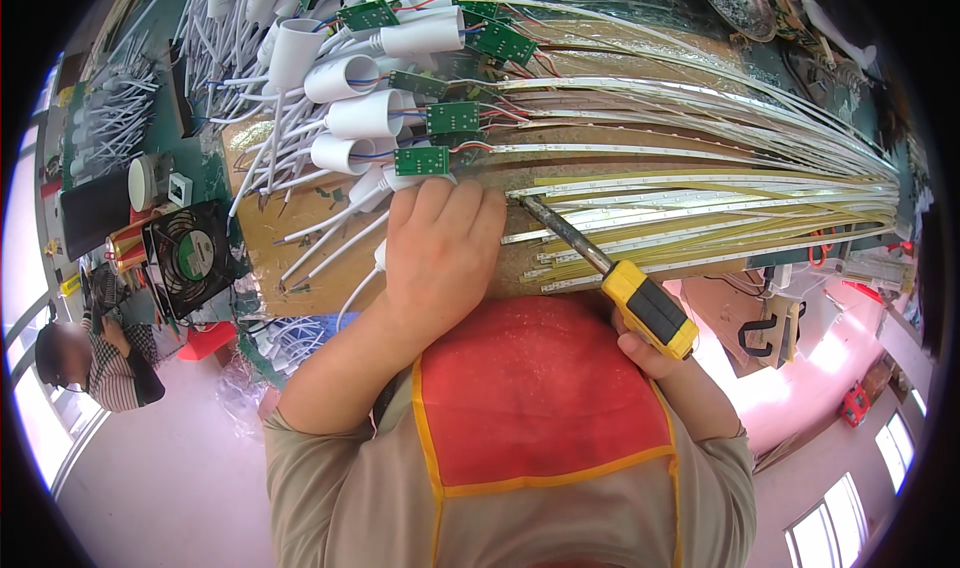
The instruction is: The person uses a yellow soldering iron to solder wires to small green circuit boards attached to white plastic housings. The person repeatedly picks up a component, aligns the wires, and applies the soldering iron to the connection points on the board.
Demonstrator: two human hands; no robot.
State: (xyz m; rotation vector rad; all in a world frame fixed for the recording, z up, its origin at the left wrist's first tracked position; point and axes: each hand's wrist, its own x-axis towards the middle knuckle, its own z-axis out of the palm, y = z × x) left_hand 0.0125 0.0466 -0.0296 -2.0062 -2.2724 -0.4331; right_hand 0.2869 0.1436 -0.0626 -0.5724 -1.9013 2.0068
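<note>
My right hand (645, 343) is wrapped round the yellow and black handle of a soldering iron (650, 308). The iron's metal tip reaches up and left to the end of one white LED strip (600, 186), close to my left fingers. My left hand (445, 243) is closed, palm down, at the near edge of the board, and its fingers hide what they pinch. A white cap with a cable (379, 257) pokes out beside its wrist. Just beyond its fingertips lies a green circuit board (421, 161) wired to a strip.
White plastic sleeves (365, 115) with cables and circuit boards are piled at the back left. Many LED strips fan rightward over a brown board (270, 268). A black fan (190, 255) stands left. A metal dish (735, 3) is back right. Another person (95, 358) sits far left.
</note>
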